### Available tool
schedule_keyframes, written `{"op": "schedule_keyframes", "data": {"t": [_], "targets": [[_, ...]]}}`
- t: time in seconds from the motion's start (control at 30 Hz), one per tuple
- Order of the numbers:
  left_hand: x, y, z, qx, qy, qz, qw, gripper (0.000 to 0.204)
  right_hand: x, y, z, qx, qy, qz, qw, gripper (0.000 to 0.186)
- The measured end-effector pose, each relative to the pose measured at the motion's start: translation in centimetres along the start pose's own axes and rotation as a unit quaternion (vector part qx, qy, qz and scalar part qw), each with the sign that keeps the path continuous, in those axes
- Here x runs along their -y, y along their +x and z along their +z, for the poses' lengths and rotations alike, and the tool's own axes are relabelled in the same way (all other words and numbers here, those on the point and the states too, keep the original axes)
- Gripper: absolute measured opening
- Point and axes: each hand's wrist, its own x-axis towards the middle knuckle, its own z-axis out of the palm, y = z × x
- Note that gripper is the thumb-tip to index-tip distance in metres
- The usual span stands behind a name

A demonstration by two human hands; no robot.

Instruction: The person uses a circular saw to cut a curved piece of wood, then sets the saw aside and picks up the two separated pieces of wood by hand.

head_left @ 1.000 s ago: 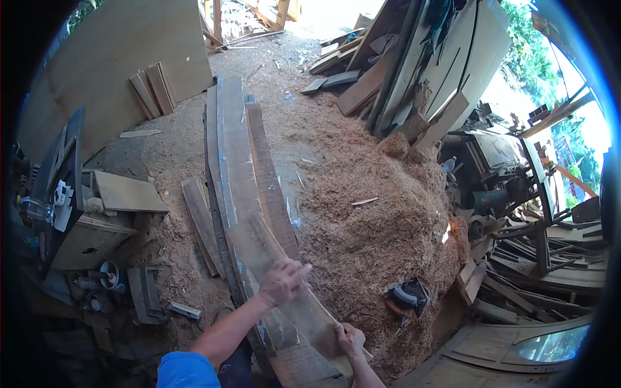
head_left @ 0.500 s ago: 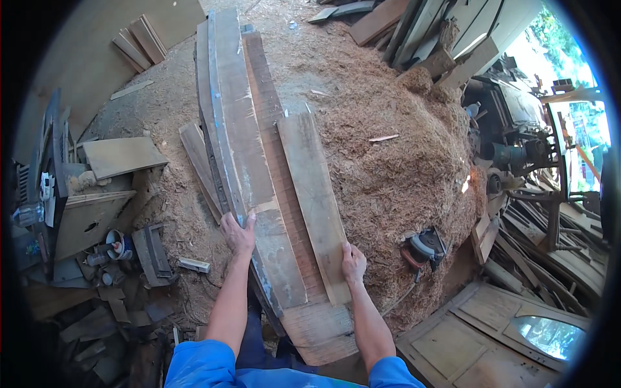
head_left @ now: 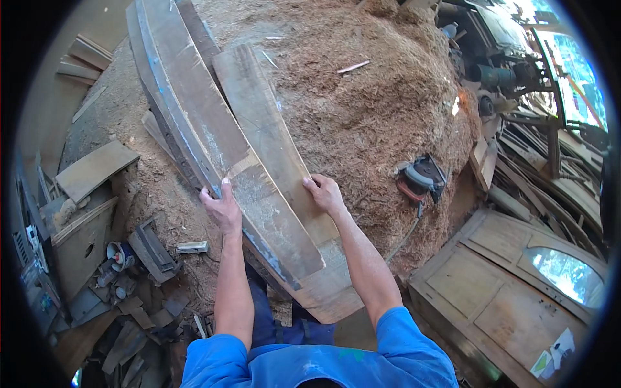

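Note:
My left hand (head_left: 223,210) is closed on the left edge of a stack of long wooden boards, its thumb on the top face. The uppermost long board (head_left: 207,110) is worn, with pale patches and a blue-stained strip (head_left: 171,94) along its left side. My right hand (head_left: 325,194) grips the right edge of a shorter, lighter plank (head_left: 259,97), thumb on top and fingers hidden beneath. That plank lies right against the long board's right side. Under both, a wider board (head_left: 331,284) shows at the near end.
Wood shavings (head_left: 375,116) are heaped ahead and to the right, with a corded power tool (head_left: 420,181) on them. A panelled wooden door (head_left: 498,291) with an oval glass lies at the near right. Scrap wood, a bucket (head_left: 121,255) and a loose panel (head_left: 97,169) crowd the left.
My right hand has brought the shorter plank leftward against the long board, closing most of the gap between them. My left hand keeps its hold on the stack's edge. The view has shifted.

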Motion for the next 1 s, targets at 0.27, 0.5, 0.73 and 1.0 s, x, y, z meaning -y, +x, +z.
{"op": "schedule_keyframes", "data": {"t": [0.27, 0.5, 0.73, 1.0], "targets": [[-2.6, -1.5, 6.6, 0.025, 0.057, 0.004, 0.998, 0.083, -4.4, -5.6, -3.5, -0.113, 0.056, -0.006, 0.992, 0.048], [-1.5, -1.2, 8.6, -0.006, 0.094, 0.033, 0.995, 0.083, -7.9, -17.0, 0.9, -0.227, 0.044, 0.049, 0.972, 0.048], [1.3, -0.9, 9.9, -0.04, 0.119, 0.063, 0.99, 0.079, -8.8, -17.0, 2.6, -0.246, 0.193, 0.091, 0.946, 0.052], [-0.1, -1.8, 9.5, 0.016, 0.087, 0.075, 0.993, 0.072, -9.9, -17.2, 4.5, -0.267, 0.293, 0.111, 0.911, 0.042]]}}
